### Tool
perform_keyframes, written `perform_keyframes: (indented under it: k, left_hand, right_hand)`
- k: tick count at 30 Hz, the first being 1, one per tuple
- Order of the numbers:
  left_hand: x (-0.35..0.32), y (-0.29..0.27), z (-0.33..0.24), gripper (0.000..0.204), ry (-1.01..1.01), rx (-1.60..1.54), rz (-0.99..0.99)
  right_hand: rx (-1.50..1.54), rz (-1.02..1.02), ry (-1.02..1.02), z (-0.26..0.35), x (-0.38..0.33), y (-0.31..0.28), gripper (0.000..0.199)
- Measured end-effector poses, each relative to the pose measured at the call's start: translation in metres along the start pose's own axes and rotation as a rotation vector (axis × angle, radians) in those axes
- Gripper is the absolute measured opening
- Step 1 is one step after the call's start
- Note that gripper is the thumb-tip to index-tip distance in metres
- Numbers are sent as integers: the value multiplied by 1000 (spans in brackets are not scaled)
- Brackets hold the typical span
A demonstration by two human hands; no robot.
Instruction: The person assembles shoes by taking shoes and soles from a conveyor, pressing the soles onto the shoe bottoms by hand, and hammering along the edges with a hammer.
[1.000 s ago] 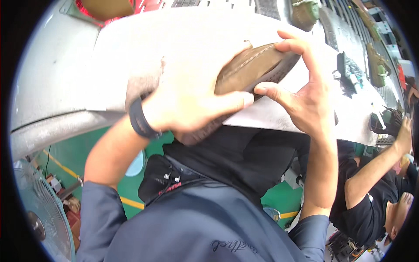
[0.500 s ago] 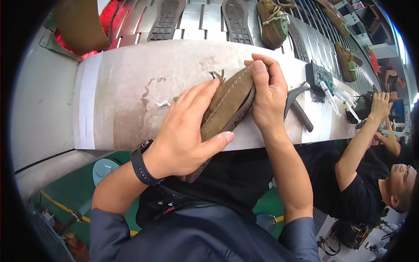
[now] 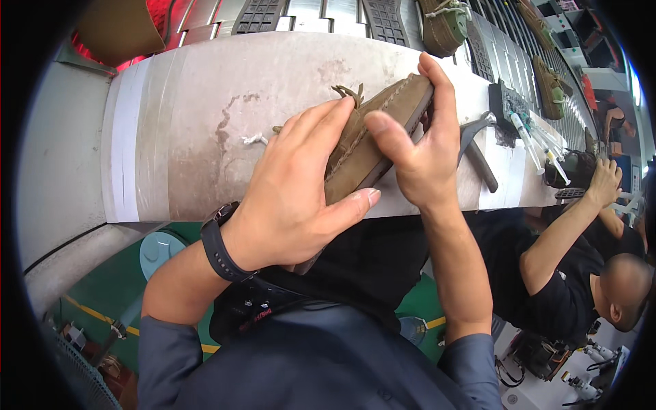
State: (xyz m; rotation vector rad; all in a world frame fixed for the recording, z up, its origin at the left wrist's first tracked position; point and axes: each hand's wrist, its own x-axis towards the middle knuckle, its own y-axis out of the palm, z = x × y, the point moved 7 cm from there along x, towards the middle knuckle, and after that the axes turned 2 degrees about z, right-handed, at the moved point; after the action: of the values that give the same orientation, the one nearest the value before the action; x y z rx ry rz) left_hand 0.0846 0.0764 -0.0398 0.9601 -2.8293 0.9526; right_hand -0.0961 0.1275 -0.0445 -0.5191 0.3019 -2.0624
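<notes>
A brown stitched shoe is held tilted on its side over the front edge of the worktable. My left hand wraps its heel half, fingers over the upper and thumb along the side. At the toe end, my right hand grips the sole edge with its fingers, while the thumb lies along the upper's side. Brown lace ends stick up beyond my left fingertips, and a white lace tip shows left of that hand. The shoe's underside is mostly hidden.
A hammer lies right of my right hand, near a dark block and several syringes. Behind the table, a metal slat conveyor carries soles and a brown shoe. A co-worker handles a dark shoe at the right.
My right thumb has moved from the toe tip down along the shoe's side. The shoe has turned slightly, and the view has shifted so the table sits higher.
</notes>
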Motion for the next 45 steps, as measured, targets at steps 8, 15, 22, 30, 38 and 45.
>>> perform_keyframes:
  k: [8, 15, 22, 30, 38, 45]
  left_hand:
    - [-8, 2, -1, 94, -5, -17, -57]
    - [35, 0, 1, 90, -25, -29, 92]
    - [29, 2, 10, 91, -49, -79, 48]
    - [25, 5, 19, 74, -28, -72, -42]
    - [25, 1, 19, 51, 5, -119, -116]
    - [22, 1, 17, 48, 21, -84, -174]
  right_hand:
    - [-459, 18, -254, 14, -26, -45, 82]
    - [-941, 24, -224, -24, -50, -96, 54]
    - [-378, 123, 96, 11, -9, -88, 32]
    - [-82, 221, -41, 76, -16, -44, 27]
    - [-145, 183, -157, 86, -38, -33, 32]
    - [-120, 151, -108, 90, -58, -19, 31]
